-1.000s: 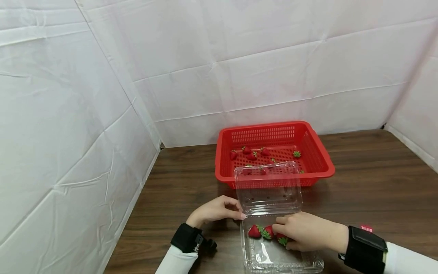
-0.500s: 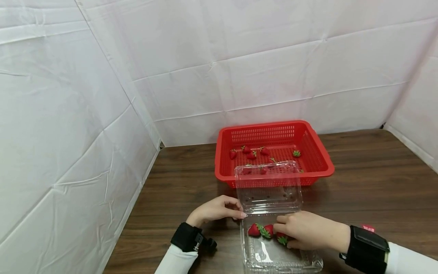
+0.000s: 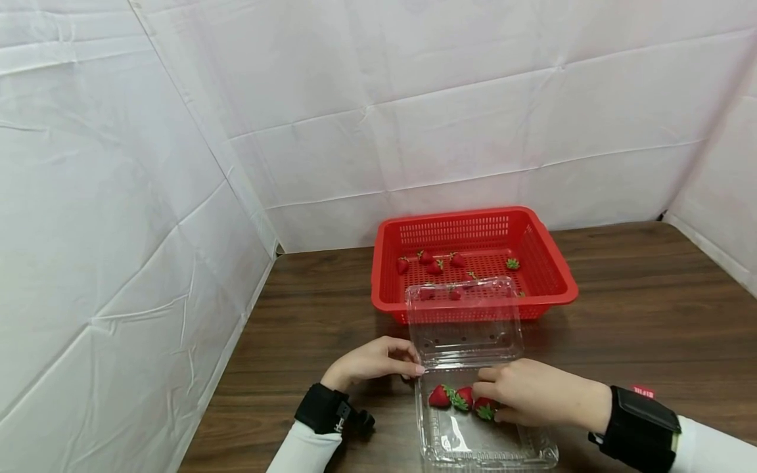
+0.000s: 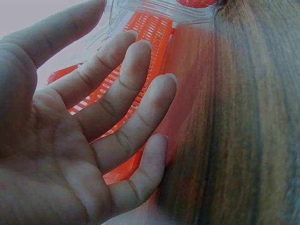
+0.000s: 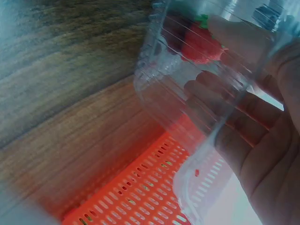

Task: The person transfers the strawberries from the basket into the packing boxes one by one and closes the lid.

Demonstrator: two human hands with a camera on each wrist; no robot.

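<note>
Barely moved, right hand [image 3: 535, 394] still over strawberries [image 3: 464, 398]; left hand [image 3: 372, 362] unchanged

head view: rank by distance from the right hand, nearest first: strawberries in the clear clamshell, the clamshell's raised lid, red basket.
1. Strawberries in the clamshell: under and just left of the right hand, touching its fingers.
2. Clamshell lid: standing open just beyond the hand.
3. Red basket: behind the lid, farthest back on the table.

A dark brown wooden counter [image 3: 650, 315] fills the lower frame. A red perforated plastic basket [image 3: 550, 263] sits at centre. Creased white sheeting [image 3: 177, 131] spans the upper frame.
</note>
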